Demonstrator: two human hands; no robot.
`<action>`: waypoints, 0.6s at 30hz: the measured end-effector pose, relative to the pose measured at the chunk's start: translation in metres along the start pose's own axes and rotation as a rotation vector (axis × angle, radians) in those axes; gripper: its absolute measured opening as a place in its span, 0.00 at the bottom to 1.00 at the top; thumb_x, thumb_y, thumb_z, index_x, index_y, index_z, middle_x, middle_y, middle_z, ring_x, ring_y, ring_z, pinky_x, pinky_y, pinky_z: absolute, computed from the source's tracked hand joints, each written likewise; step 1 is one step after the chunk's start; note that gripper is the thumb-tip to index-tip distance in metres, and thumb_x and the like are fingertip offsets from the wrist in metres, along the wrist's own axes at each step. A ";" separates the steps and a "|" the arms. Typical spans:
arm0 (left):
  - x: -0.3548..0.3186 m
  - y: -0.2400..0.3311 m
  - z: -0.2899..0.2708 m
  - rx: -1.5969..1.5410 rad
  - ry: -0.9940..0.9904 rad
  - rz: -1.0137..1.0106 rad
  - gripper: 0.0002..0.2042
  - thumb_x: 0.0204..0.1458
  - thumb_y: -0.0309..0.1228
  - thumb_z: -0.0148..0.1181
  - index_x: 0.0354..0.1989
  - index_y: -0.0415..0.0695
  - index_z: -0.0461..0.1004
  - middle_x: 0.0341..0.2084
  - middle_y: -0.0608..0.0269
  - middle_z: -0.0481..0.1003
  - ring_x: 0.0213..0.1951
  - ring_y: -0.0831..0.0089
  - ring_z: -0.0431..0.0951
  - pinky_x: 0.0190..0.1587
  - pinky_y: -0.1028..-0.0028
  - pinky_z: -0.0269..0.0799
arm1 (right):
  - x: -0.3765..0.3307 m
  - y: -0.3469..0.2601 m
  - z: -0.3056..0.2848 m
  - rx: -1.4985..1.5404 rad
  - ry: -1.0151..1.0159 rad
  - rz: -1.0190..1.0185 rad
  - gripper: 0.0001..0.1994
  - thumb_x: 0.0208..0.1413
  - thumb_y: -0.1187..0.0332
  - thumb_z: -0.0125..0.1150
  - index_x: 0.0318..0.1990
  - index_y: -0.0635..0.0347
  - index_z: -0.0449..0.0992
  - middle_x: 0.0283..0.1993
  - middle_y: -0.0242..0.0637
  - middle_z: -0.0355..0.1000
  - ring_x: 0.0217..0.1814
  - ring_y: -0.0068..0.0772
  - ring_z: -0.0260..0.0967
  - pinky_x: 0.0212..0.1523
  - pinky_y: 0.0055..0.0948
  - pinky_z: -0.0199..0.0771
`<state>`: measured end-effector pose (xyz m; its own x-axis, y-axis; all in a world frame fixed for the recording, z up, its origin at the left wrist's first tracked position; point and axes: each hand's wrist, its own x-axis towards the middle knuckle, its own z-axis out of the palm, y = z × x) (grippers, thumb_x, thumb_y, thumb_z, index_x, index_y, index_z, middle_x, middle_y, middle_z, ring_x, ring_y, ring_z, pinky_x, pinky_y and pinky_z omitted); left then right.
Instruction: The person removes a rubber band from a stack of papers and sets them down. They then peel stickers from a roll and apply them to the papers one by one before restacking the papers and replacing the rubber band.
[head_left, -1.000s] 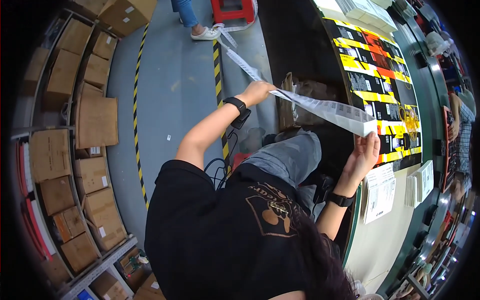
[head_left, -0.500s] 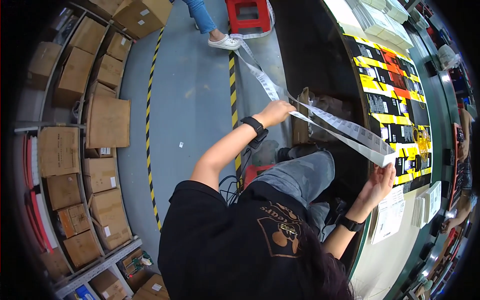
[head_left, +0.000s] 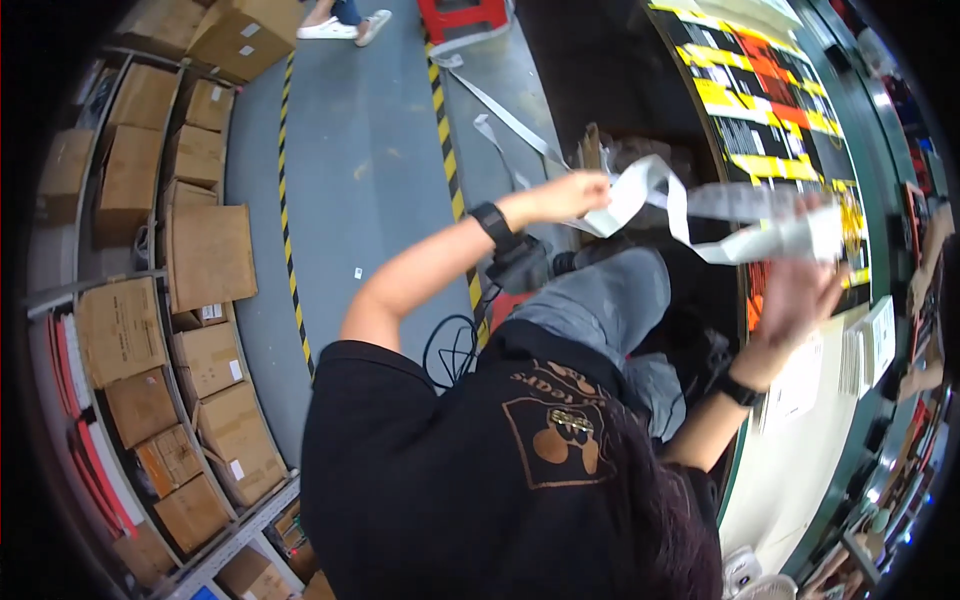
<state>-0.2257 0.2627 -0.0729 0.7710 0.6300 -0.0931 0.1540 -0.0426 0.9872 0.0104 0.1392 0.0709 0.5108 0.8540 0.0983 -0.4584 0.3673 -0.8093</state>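
Observation:
A long white paper strip (head_left: 690, 215) runs from the floor up to my hands and hangs in a loose loop between them. My left hand (head_left: 572, 193), with a black watch on its wrist, pinches the strip above my grey-trousered knee (head_left: 600, 300). My right hand (head_left: 800, 290), wearing a black wristband, is blurred with motion. It holds the strip's other end at its fingertips, over the edge of the table. My black shirt fills the lower middle of the view.
Shelves of brown cardboard boxes (head_left: 210, 255) line the left. A yellow-and-black line (head_left: 285, 200) marks the grey floor. A red stool (head_left: 470, 18) and another person's feet (head_left: 340, 25) are at the top. The green-edged table (head_left: 745, 470) on the right carries yellow, orange and black packets (head_left: 760, 90) and white sheets (head_left: 800, 385).
The strip was stretched taut between my hands; now it is slack and looped. My right hand has swung upward and both hands are closer together.

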 end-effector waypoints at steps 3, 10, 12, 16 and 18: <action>0.010 0.097 -0.012 -0.472 -0.106 -0.044 0.13 0.55 0.36 0.47 0.44 0.41 0.66 0.37 0.65 0.72 0.40 0.74 0.73 0.44 0.74 0.68 | 0.006 0.038 0.006 0.100 -0.316 0.236 0.42 0.51 0.36 0.34 0.61 0.67 0.47 0.63 0.46 0.49 0.66 0.40 0.45 0.65 0.39 0.38; -0.103 0.169 -0.044 -0.876 0.133 0.261 0.18 0.57 0.28 0.39 0.54 0.33 0.57 0.50 0.58 0.64 0.51 0.72 0.64 0.57 0.75 0.56 | -0.026 0.076 0.040 -0.124 -0.660 0.204 0.43 0.49 0.34 0.34 0.58 0.67 0.55 0.55 0.48 0.61 0.58 0.36 0.58 0.59 0.33 0.51; -0.044 0.197 -0.070 -1.092 -0.017 0.154 0.17 0.57 0.28 0.40 0.53 0.33 0.58 0.48 0.56 0.65 0.50 0.69 0.65 0.57 0.73 0.57 | -0.036 0.064 0.040 -0.121 -0.816 0.300 0.35 0.51 0.42 0.43 0.54 0.67 0.61 0.50 0.46 0.66 0.54 0.33 0.63 0.55 0.30 0.56; 0.104 0.251 -0.069 -1.880 -0.730 -0.584 0.16 0.54 0.28 0.42 0.48 0.33 0.62 0.43 0.49 0.70 0.47 0.60 0.69 0.54 0.66 0.60 | -0.050 0.030 -0.003 -0.252 -0.686 0.415 0.22 0.51 0.56 0.54 0.47 0.65 0.68 0.42 0.41 0.71 0.44 0.27 0.68 0.49 0.24 0.62; 0.079 0.264 -0.064 -1.275 -0.637 -0.149 0.16 0.55 0.29 0.42 0.49 0.33 0.62 0.44 0.49 0.70 0.48 0.60 0.69 0.55 0.66 0.60 | -0.066 0.009 -0.016 -0.302 -0.638 0.447 0.18 0.50 0.61 0.57 0.44 0.65 0.71 0.39 0.39 0.73 0.41 0.24 0.69 0.46 0.22 0.64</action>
<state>-0.1643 0.3509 0.1885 0.9905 0.1032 0.0914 -0.1301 0.9192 0.3718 -0.0157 0.0806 0.0479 -0.2246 0.9739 -0.0336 -0.2592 -0.0929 -0.9613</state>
